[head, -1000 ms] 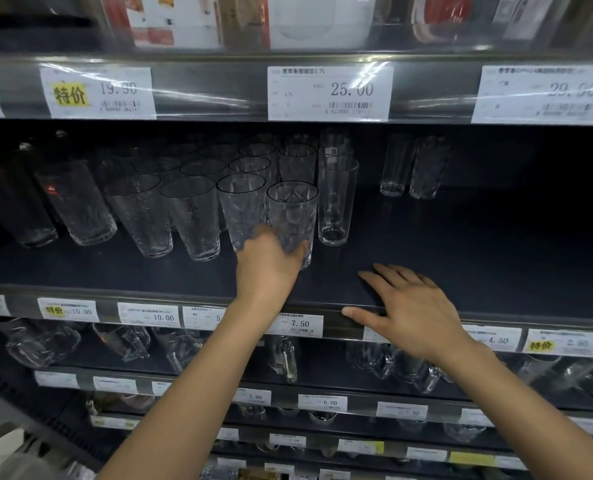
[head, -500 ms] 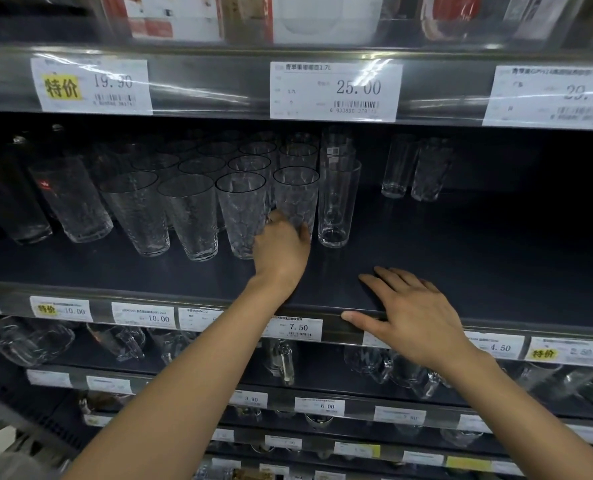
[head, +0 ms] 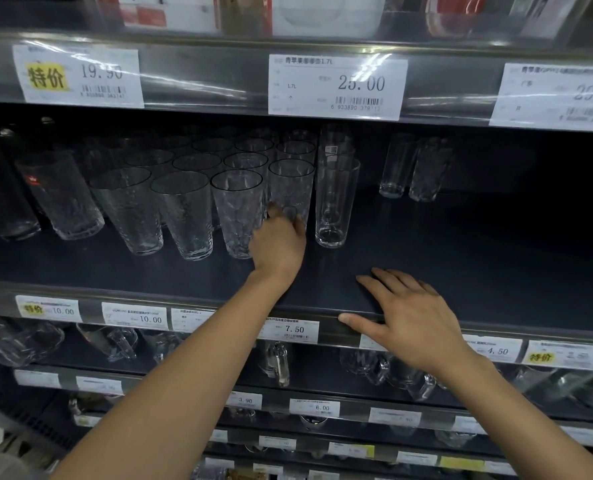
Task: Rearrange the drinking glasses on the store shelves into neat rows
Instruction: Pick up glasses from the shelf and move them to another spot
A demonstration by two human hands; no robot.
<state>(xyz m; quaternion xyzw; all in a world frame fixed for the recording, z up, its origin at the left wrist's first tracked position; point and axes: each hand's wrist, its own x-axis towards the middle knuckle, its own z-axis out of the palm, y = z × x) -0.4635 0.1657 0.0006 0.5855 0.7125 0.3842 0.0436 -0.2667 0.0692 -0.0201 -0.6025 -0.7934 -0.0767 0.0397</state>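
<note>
Textured glass (head: 290, 188) sits beyond the left hand (head: 279, 244), which grips its base; right hand (head: 409, 320) rests flat

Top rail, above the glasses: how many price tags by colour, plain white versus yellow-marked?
Yellow-marked tags: 1
Plain white tags: 2
Total: 3

Head view, facing forward, close to shelf (head: 461, 244)
</note>
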